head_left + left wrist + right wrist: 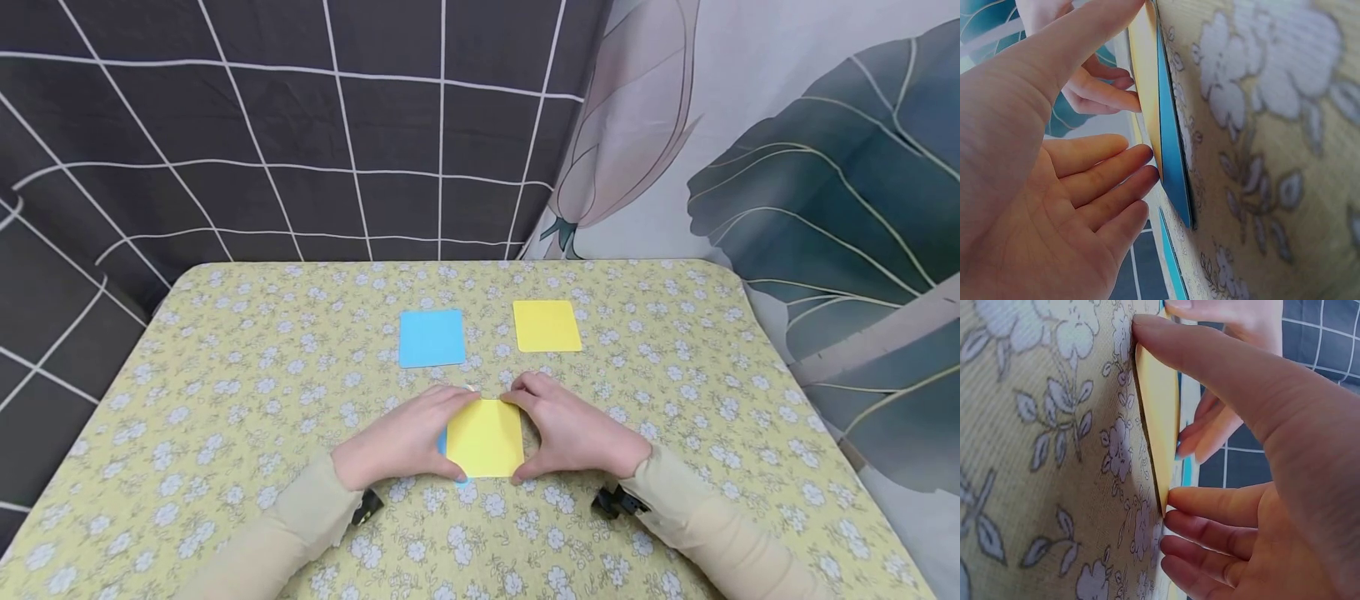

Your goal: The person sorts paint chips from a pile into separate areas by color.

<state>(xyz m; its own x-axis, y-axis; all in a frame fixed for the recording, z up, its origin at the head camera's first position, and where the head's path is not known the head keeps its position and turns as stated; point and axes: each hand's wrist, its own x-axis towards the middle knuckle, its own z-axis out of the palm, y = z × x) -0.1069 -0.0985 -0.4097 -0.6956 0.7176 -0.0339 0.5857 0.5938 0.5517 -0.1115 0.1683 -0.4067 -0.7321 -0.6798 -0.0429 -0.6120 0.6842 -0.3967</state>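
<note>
A yellow square card lies over a blue card near the middle of the table, with a strip of blue showing along its left side. My left hand holds the pair from the left, thumb at the near edge and forefinger at the far edge. From the right, my right hand spans the yellow card, thumb at its near corner and forefinger at its far corner. In the left wrist view the blue card sticks out past the yellow card. Most of the blue card is hidden.
Farther back lie another blue square card and, to its right, another yellow one. A flowered yellow cloth covers the table. Behind it hang a dark gridded curtain and a leaf-patterned one.
</note>
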